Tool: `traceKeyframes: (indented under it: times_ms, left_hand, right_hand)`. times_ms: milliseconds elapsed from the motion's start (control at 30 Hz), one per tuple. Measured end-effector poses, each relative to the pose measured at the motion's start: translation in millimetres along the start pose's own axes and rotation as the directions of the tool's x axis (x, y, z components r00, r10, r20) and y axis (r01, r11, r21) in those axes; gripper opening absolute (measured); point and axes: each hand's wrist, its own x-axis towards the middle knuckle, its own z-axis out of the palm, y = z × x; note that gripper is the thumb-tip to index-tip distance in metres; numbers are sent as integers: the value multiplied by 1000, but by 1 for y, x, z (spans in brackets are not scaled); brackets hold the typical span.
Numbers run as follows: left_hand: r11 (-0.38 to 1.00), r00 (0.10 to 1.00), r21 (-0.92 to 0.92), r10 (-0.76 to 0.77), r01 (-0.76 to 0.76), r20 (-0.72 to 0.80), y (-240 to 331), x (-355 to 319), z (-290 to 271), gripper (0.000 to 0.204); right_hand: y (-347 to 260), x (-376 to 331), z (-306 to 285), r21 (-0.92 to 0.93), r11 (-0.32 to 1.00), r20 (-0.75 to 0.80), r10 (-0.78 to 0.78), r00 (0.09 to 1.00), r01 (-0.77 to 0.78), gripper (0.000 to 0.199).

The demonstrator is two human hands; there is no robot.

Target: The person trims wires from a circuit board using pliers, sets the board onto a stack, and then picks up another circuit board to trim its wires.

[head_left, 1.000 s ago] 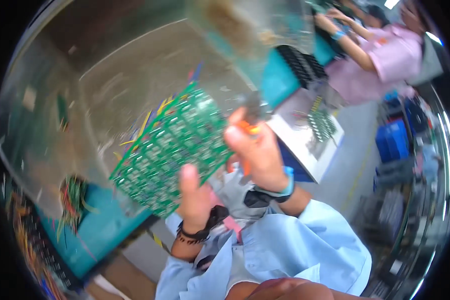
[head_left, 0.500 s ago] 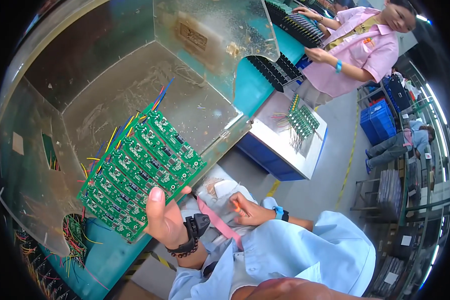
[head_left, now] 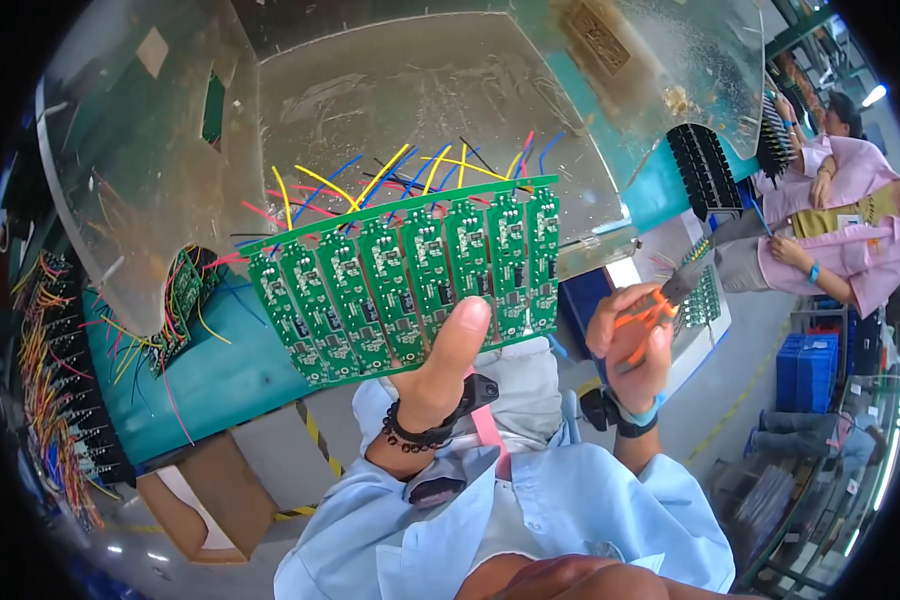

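My left hand (head_left: 438,365) grips the lower edge of a green circuit board panel (head_left: 425,265), thumb on its front face and the other fingers hidden behind. The panel is made of several narrow boards side by side, tilted toward me. Loose yellow, blue, red and black wires (head_left: 370,190) stick out past its far edge. To the right of the panel, apart from it, my right hand (head_left: 632,365) is closed around orange-handled cutting pliers (head_left: 660,305). Their grey jaws point up and to the right, away from the panel.
Behind the panel stands a scuffed clear-walled box (head_left: 450,85) on a teal bench (head_left: 240,365). A wired board (head_left: 178,300) and a black rack of wired boards (head_left: 55,370) stand left. A cardboard box (head_left: 240,490) sits below. A co-worker in pink (head_left: 850,270) is at right, near more boards (head_left: 705,300).
My view has turned, and the panel now sits more level and further right in it. My right hand has risen from my lap beside the panel, bringing the pliers into plain sight.
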Motion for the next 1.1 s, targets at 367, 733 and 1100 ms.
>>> traceKeyframes:
  times_ms: [367,733,1100]
  left_hand:
    - [999,999,-24,-39,38,-35,2,-3,2,61]
    - [996,996,25,-81,82,-44,1,1,-3,54]
    - [986,985,9,-164,164,57,12,-2,-7,57]
  right_hand:
    - [-57,57,36,-696,528,393,-288,873,487,58]
    - [-80,59,25,-886,186,358,-306,882,425,48]
    - [-106,79,17,-818,-129,571,-294,766,560,53]
